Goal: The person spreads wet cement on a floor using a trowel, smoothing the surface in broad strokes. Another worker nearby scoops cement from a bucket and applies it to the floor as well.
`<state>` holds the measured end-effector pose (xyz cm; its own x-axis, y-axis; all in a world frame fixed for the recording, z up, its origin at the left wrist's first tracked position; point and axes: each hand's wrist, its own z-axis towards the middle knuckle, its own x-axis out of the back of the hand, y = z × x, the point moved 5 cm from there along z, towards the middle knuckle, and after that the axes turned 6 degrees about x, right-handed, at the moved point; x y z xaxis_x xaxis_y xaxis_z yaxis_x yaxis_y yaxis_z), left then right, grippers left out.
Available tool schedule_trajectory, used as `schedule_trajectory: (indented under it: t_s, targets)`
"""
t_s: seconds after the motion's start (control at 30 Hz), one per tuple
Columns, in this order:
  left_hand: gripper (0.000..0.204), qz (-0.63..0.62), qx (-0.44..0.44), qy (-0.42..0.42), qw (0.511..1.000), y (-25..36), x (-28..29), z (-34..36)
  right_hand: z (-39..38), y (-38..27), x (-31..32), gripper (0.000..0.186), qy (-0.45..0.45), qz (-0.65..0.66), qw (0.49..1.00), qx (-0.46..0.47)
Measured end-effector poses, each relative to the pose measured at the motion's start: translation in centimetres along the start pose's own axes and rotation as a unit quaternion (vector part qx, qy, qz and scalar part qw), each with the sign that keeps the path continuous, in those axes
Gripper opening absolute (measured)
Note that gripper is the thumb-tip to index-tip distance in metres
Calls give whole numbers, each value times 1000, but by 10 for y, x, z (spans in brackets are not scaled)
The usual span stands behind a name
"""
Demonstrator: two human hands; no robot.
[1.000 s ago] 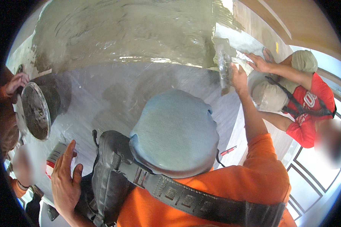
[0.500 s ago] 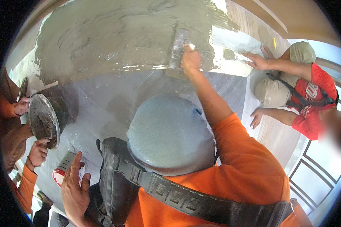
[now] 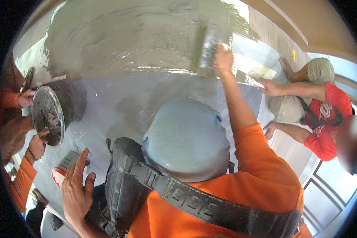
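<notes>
My right hand (image 3: 224,59) is closed round the grip of a plastering trowel (image 3: 209,44), whose long flat blade is slightly blurred. The blade lies against the wet grey-green mortar (image 3: 135,35), near its right-hand part. Ridges and shiny streaks mark the mortar. My left hand (image 3: 77,188) is raised at the lower left with fingers stretched and thumb apart, holding nothing. It is nearest to a grey, red and white object (image 3: 63,168), partly hidden behind the fingers. Between my arms is a rounded grey-blue cloth-covered form (image 3: 186,139).
At left, another person's hands (image 3: 36,146) hold a tilted bucket (image 3: 61,115) of grey mix. A person in red (image 3: 323,107) crouches at right, one hand by the mortar's edge. A black bag (image 3: 125,178) sits left of the grey-blue form. Grey flooring (image 3: 103,99) borders the mortar.
The trowel and my right hand have moved right across the mortar. My left hand stays open in nearly the same place. The other person's lower hand at the bucket has risen to its rim.
</notes>
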<state>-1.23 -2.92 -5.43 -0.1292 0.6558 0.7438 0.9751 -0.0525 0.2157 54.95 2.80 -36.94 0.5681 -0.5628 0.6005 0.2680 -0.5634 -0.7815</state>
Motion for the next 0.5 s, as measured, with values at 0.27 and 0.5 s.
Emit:
schedule_trajectory:
  t_s: [0.27, 0.5]
  targets:
    - [63, -6, 52, -30, 998, 6, 4, -1, 11, 20, -12, 38, 53, 132, 982, -127]
    - [65, -2, 47, -27, 999, 14, 6, 2, 22, -39, -92, 37, -28, 185, 972, -144]
